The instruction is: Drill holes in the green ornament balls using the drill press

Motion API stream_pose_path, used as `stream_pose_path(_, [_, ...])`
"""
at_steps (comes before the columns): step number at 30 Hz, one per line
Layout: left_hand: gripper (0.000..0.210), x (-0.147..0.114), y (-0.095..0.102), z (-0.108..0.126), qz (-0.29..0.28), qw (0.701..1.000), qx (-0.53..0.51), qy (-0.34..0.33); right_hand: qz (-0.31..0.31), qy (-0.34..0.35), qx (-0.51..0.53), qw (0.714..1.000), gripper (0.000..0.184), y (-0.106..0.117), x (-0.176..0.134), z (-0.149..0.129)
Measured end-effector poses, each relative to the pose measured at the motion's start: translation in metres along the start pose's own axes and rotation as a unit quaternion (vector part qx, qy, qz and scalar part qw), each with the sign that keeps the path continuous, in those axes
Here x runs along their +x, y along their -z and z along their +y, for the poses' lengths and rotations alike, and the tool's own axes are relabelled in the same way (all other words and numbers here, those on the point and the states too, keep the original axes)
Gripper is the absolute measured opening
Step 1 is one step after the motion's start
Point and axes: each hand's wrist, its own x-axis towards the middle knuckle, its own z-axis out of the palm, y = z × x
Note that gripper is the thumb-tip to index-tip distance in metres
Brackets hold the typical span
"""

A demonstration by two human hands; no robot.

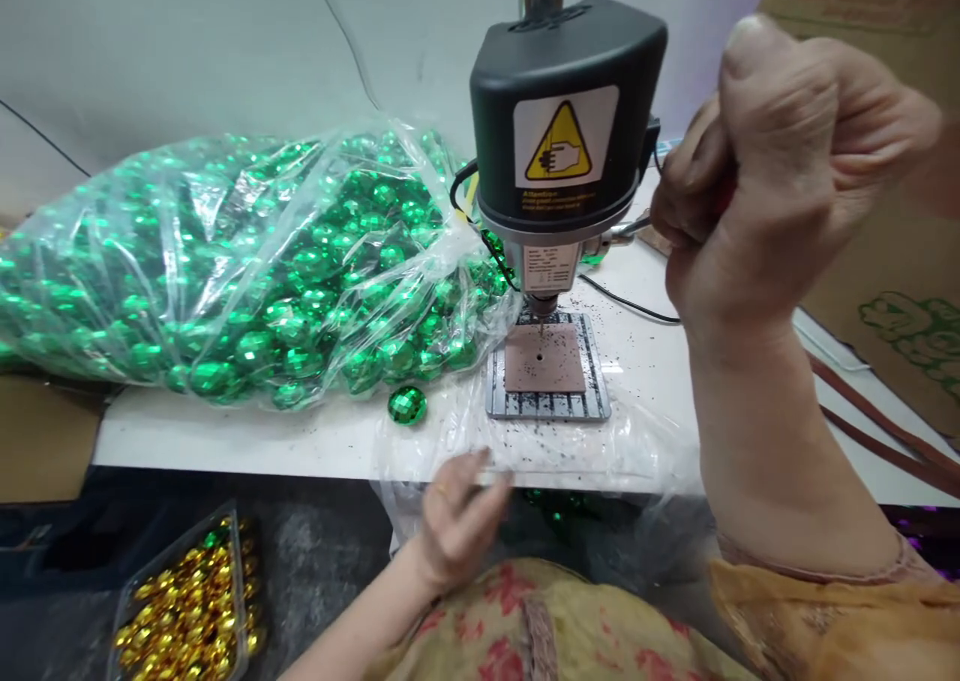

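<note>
A small black drill press with a yellow warning label stands before me. My right hand is wrapped round the end of its feed lever, the grip itself mostly hidden by the fingers. Below the chuck, a thin bit points down at a brown pad with a dark hole, lying on the slotted metal base. My left hand hovers at the table's front edge, slightly blurred, fingers apart with nothing seen in them. Nearest to it on the tabletop lies one green faceted bead.
A big clear bag of green beads fills the left of the white table. Plastic film drapes over the front edge. Below left sits a clear tub of gold beads. A cardboard box stands at right. Dark shavings surround the base.
</note>
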Motion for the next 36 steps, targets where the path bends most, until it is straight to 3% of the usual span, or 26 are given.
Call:
stream_pose_path(1, [0.035, 0.001, 0.006, -0.012, 0.014, 0.995, 0.069, 0.076, 0.0, -0.003, -0.006, 1.0, 0.042, 0.0, 0.0, -0.001])
stream_pose_path(3, [0.039, 0.002, 0.016, -0.039, -0.023, 0.962, 0.17, 0.211, 0.003, 0.01, -0.009, 1.0, 0.042, 0.001, -0.001, -0.003])
stream_pose_path(5, [0.044, 0.0, 0.024, -0.064, -0.101, 0.936, 0.194, 0.277, -0.003, 0.014, -0.015, 1.0, 0.042, 0.001, -0.001, -0.003])
stream_pose_path(7, [0.042, 0.0, 0.028, -0.08, -0.155, 0.928, 0.168, 0.295, -0.006, 0.006, -0.022, 1.0, 0.044, 0.002, -0.002, -0.002])
stream_pose_path(9, [0.039, 0.005, 0.029, -0.083, -0.137, 0.939, 0.115, 0.294, -0.004, -0.008, -0.022, 1.0, 0.045, 0.002, -0.002, -0.002])
stream_pose_path(12, [0.042, 0.028, 0.021, -0.069, -0.033, 0.944, -0.058, 0.322, 0.007, -0.005, -0.003, 1.0, 0.044, 0.001, -0.002, -0.001])
stream_pose_path(14, [0.047, 0.051, 0.006, -0.055, -0.001, 0.892, -0.249, 0.377, 0.009, -0.006, 0.009, 1.0, 0.042, 0.0, -0.002, -0.001])
stream_pose_path(16, [0.048, 0.074, -0.016, -0.046, 0.002, 0.793, -0.428, 0.434, 0.008, -0.007, 0.018, 1.0, 0.042, 0.0, -0.002, -0.001])
stream_pose_path(18, [0.051, 0.094, -0.041, -0.044, 0.005, 0.705, -0.526, 0.476, 0.006, -0.01, 0.023, 1.0, 0.042, 0.0, -0.001, -0.001])
stream_pose_path(20, [0.057, 0.107, -0.062, -0.047, -0.001, 0.664, -0.55, 0.507, 0.002, -0.011, 0.039, 0.999, 0.042, 0.0, -0.001, -0.001])
stream_pose_path(22, [0.062, 0.113, -0.075, -0.052, -0.008, 0.67, -0.533, 0.516, -0.002, -0.009, 0.06, 0.998, 0.042, 0.0, -0.001, 0.0])
stream_pose_path(24, [0.064, 0.115, -0.082, -0.055, -0.007, 0.701, -0.505, 0.503, -0.009, -0.006, 0.076, 0.997, 0.042, 0.0, -0.001, 0.002])
stream_pose_path(27, [0.063, 0.113, -0.083, -0.055, -0.015, 0.735, -0.485, 0.473, -0.021, 0.01, 0.073, 0.997, 0.044, 0.0, -0.001, 0.004])
stream_pose_path(36, [0.058, 0.107, -0.089, -0.057, -0.053, 0.786, -0.446, 0.426, -0.027, 0.01, 0.027, 0.999, 0.055, 0.0, -0.001, 0.003])
